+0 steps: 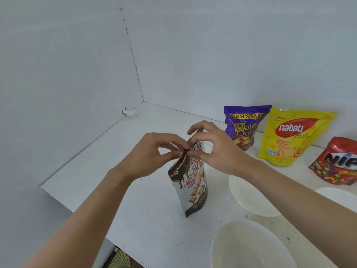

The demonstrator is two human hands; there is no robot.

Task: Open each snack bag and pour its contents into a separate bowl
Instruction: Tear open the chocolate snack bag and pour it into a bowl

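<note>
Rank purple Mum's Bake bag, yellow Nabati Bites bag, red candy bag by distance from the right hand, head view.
1. Purple Mum's Bake bag, just behind-right of the right hand, which pinches the brown-and-white snack bag.
2. Yellow Nabati Bites bag, farther right, by the wall.
3. Red candy bag, at the far right edge.

Right edge crops the red bag (336, 167); bottom edge crops the nearest bowl (249, 246).

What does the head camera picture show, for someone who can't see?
The left hand and right hand pinch the top of a brown snack bag standing on a table. A purple bag, yellow bag and red bag sit behind white bowls.
</note>
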